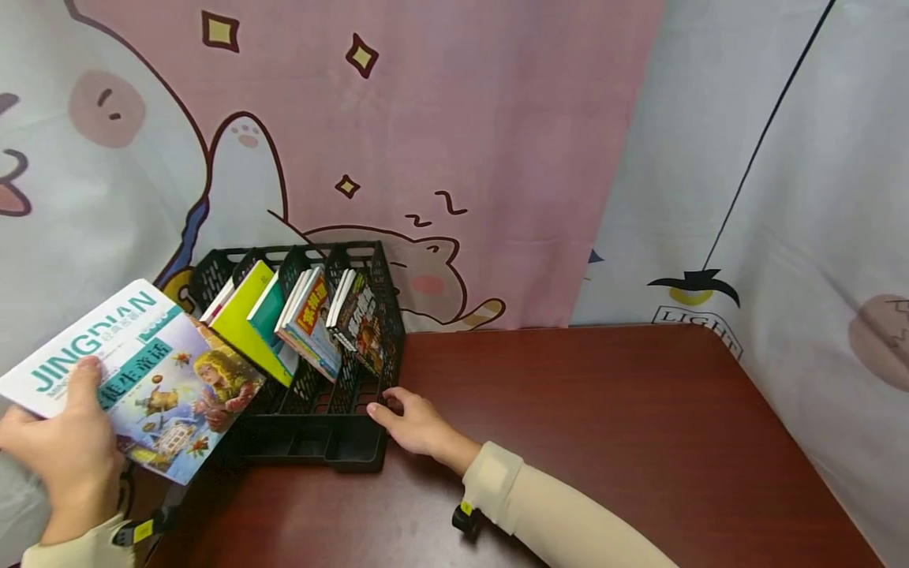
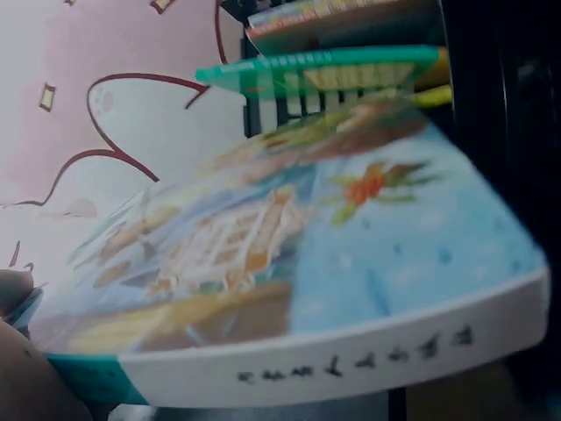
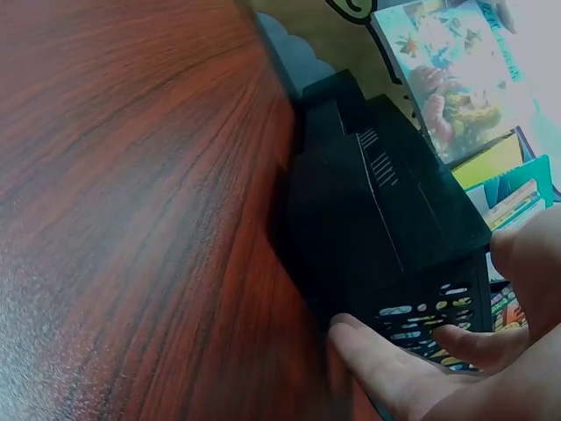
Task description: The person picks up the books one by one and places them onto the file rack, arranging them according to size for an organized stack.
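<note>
My left hand (image 1: 74,442) grips a thick paperback book (image 1: 177,394) with a white, teal and purple illustrated cover, thumb on its front. The book is tilted, in the air at the left front of a black book rack (image 1: 305,438). Its white spine and lower cover fill much of the left wrist view. My right hand (image 1: 419,426) holds the front right corner of the rack, with thumb over the side wall's edge and fingers (image 3: 377,355) against its perforated outside. Several books lean in the compartments, among them a yellow-green book (image 1: 248,323) and a dark-covered book (image 1: 362,323).
The rack stands on a red-brown wooden table (image 1: 568,442), near its left side. Behind it hangs a pink and white cartoon curtain (image 1: 461,118). Dividers split the rack into several slots, and a shallow front ledge runs along it.
</note>
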A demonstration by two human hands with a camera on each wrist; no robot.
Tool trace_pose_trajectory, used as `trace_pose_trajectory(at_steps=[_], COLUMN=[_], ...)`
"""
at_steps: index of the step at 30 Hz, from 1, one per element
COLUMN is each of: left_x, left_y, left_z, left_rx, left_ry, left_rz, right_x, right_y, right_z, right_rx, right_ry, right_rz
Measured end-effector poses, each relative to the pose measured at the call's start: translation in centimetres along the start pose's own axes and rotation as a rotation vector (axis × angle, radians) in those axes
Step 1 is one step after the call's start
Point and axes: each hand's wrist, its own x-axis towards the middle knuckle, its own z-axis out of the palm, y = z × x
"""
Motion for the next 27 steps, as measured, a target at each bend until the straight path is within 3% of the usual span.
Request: trace_pose_trajectory(at_steps=[3,7,10,14,20,27], left_x=[0.4,0.7,0.9,1.1,0.7,0.0], left_y=[-0.3,-0.6,-0.6,-0.2,0.3,0.5], left_z=[0.2,0.8,1.1,1.0,0.8,2.4], left_rx=[0.085,0.306,0.402,0.421,0.444,0.488], left_ry=[-0.002,0.004,0.006,0.001,-0.026,-0.068], left_rz=[0.059,0.170,0.244,0.284,0.249,0.340], right_x=[0.0,0.0,0.1,0.0,-0.2,-0.1], right_y=[-0.1,-0.2,-0.3,-0.4,-0.5,-0.6], right_z=[0.0,0.0,0.0,-0.1,-0.1,-0.1], right_rx=[-0.020,-0.026,-0.030,-0.039,-0.033,-0.027], right_ry=[-0.001,-0.007,-0.008,0.001,0.009,0.007], right_rz=[0.004,0.010,0.008,-0.002,-0.015,-0.001])
